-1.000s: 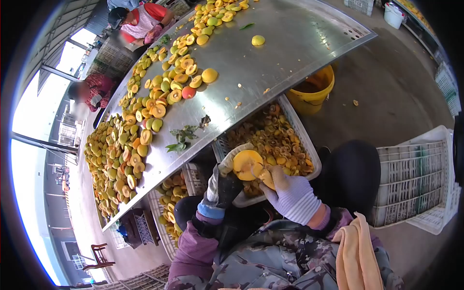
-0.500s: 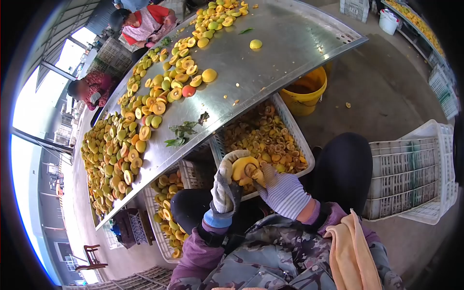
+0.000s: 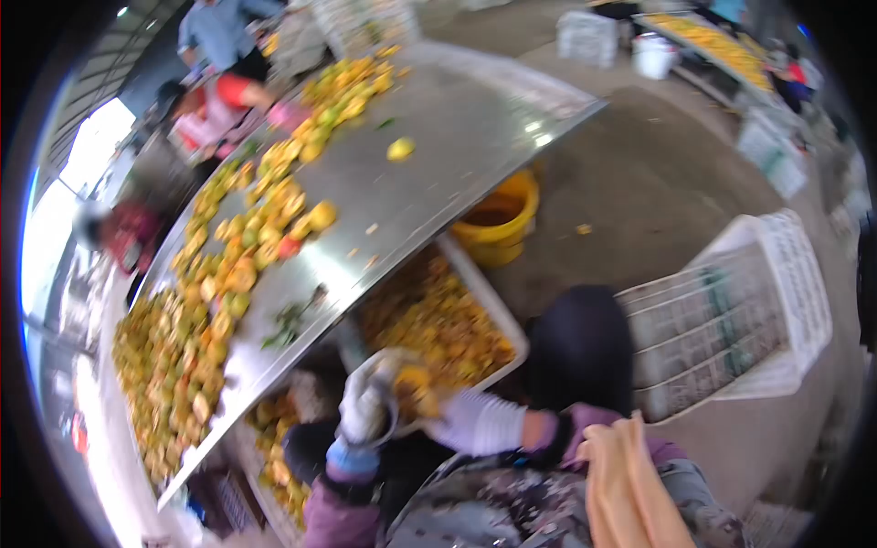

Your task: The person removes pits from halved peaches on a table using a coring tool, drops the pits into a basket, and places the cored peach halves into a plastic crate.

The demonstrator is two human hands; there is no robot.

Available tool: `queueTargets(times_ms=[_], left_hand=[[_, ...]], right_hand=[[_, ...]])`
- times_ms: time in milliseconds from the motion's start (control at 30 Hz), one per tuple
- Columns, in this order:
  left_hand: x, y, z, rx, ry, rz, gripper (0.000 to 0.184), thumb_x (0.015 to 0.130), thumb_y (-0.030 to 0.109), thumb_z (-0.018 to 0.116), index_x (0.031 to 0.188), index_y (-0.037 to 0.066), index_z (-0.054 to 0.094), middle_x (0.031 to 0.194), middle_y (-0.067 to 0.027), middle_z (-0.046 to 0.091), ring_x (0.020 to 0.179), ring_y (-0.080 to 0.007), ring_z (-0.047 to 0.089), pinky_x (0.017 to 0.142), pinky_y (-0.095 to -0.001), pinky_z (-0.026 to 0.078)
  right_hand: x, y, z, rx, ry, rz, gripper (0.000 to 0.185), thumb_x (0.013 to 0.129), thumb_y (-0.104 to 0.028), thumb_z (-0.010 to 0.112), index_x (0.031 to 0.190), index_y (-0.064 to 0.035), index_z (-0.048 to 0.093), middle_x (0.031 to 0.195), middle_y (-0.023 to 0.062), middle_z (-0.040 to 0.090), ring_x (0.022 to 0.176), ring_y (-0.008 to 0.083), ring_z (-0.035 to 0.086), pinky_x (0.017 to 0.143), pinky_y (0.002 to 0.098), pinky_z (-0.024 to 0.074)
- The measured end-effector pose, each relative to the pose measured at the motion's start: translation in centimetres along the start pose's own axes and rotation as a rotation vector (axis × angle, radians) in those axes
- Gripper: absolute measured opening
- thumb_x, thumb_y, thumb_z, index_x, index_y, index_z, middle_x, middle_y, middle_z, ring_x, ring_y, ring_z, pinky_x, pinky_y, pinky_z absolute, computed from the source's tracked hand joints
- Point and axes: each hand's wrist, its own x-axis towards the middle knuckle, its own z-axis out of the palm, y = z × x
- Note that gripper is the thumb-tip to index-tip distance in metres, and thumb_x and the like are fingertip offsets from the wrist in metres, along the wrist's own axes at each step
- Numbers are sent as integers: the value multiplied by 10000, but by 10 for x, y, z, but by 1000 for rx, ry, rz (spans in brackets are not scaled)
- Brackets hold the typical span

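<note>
Metal table (image 3: 411, 196): much fruit (image 3: 169, 384) remaining; crate (image 3: 489, 292) well filled; yellow piece (image 3: 414, 379) gripped by left hand (image 3: 367, 402); grip of right hand (image 3: 470, 422) indiscernible.

1. A yellow fruit (image 3: 416, 391) is held in the gloved left hand (image 3: 367, 400); the right hand (image 3: 468, 422), blurred, is held close by.
2. Halved fruit (image 3: 169, 374) is heaped along the tabletop (image 3: 402, 205).
3. A crate (image 3: 491, 297) is filled with fruit pieces (image 3: 455, 333).

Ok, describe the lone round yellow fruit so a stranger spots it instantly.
Find the large silver metal table. Right of its long yellow-orange fruit heap, near a small green leaf, the round yellow fruit sits alone, touching no other.
</note>
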Motion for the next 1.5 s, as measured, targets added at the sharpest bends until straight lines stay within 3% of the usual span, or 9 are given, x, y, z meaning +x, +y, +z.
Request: queueTargets(times_ms=[367,433,700,867,967,1200,1333,1367,1500], left_hand=[[14,10,20,801,261,388,333,891,288,615,810,-34,640,749,-89,644,655,-153,583,611,-271,474],[14,27,17,413,135,-152,366,883,325,625,816,-34,647,688,-80,638,587,-143,577,572,-259,469],[22,11,24,959,341,421,233,799,239,684,760,10,667,655,-121,613,629,-241,626,576,-331,473],[20,4,18,172,247,297,623,883,597,510,864,-6,666,669,-40,651,498,-49,494,449,-198,350],[11,0,43,164,571,120,272,892,257,600,826,5,682,817,-110,673,728,-122,615,651,-240,473],[15,39,12,217,103,-313,297,889,264,569,818,6,697,671,-33,647,561,-72,553,526,-218,446],[14,34,13,108,87,-229,273,914,235,567,827,-3,671,503,-34,529,422,-114,506,433,-242,391],[16,26,32,663,324,279,238,879,223,602,849,-2,672,525,-113,566,466,-228,575,497,-318,464],[17,54,35,777,195,-180,230,850,227,623,860,6,688,677,-128,646,607,-239,636,582,-324,492]], right_hand=[[3,-9,12,791,-94,423,318,926,-304,501,762,-35,544,495,62,515,351,163,508,321,298,398],[2,-14,4,792,-120,394,398,934,-355,507,680,-49,517,512,58,528,338,159,491,326,289,413],[8,-21,2,504,29,331,214,896,-221,491,827,-22,529,522,65,527,354,172,499,345,320,430],[6,-30,-14,686,-174,343,322,918,-278,527,710,-33,544,468,65,498,359,138,487,331,263,357],[11,1,3,91,90,-6,203,869,-154,492,984,-11,579,893,184,635,894,384,597,797,419,478],[9,-32,0,592,-137,431,232,963,-281,492,878,-66,484,517,17,483,406,94,462,381,254,358],[9,-39,-1,662,-176,501,217,958,-273,495,916,-61,485,535,19,496,420,106,483,388,260,375],[9,-37,-2,513,-54,273,218,956,-274,497,930,-58,487,541,22,506,417,109,488,384,260,378],[0,-27,-7,621,-146,311,220,946,-262,510,908,-46,522,546,37,540,418,123,511,380,266,390]])
